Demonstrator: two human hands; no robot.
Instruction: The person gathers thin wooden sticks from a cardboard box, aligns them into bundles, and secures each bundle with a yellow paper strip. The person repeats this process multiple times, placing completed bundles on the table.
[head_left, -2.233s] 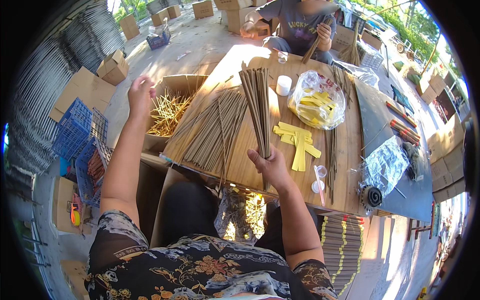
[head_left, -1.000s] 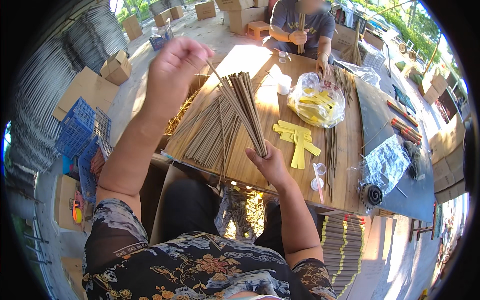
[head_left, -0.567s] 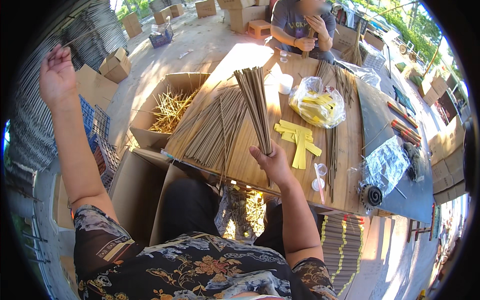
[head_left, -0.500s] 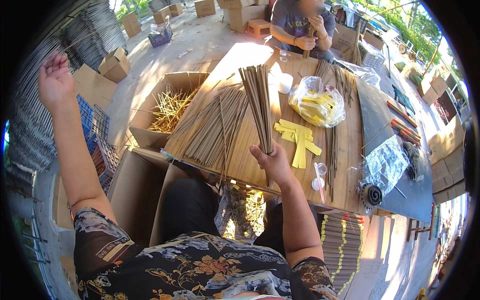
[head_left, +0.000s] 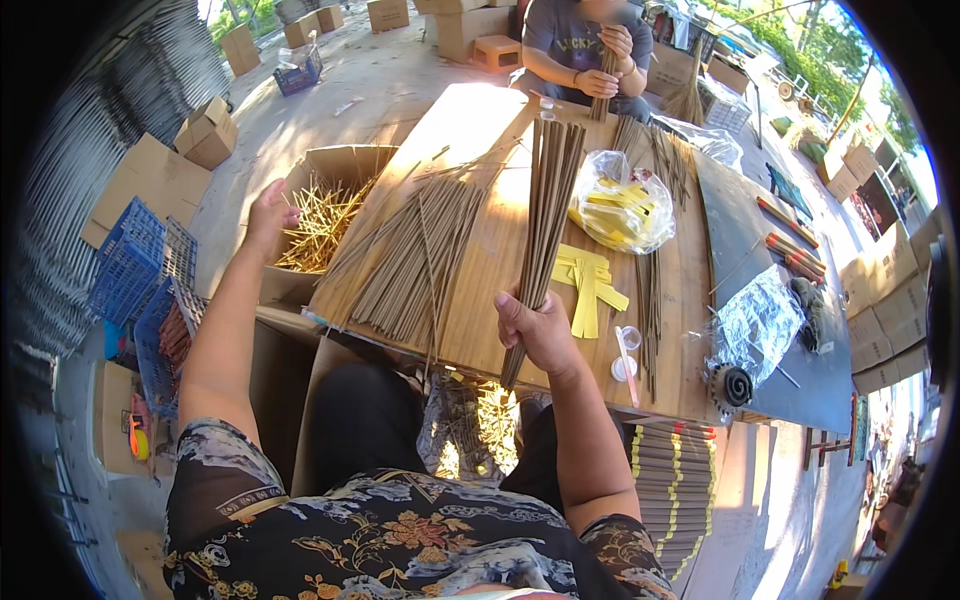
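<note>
My right hand (head_left: 540, 332) is closed around a bundle of brown incense sticks (head_left: 548, 210), held nearly upright over the table's near edge. My left hand (head_left: 270, 218) is raised at the left, beside an open cardboard box (head_left: 350, 157) of golden-brown sticks (head_left: 325, 222). Its fingers look apart and nothing shows in them. Between the two hands, a fanned pile of loose incense sticks (head_left: 415, 265) lies on the wooden table (head_left: 488, 262). Right of the bundle are yellow paper strips (head_left: 585, 290) and a clear plastic bag (head_left: 625, 205) with more strips inside.
Opposite, a person (head_left: 590, 50) holds another bundle of sticks. A small clear cup (head_left: 624, 369), crinkled clear plastic (head_left: 760, 318) and a dark coil (head_left: 732, 386) lie at the right. Blue crates (head_left: 128, 265) stand left; yellow-banded stick bundles (head_left: 670, 480) are below the table.
My left hand has come down and to the right, from high at the far left to beside the box of sticks. The bundle in my right hand now leans slightly right instead of left.
</note>
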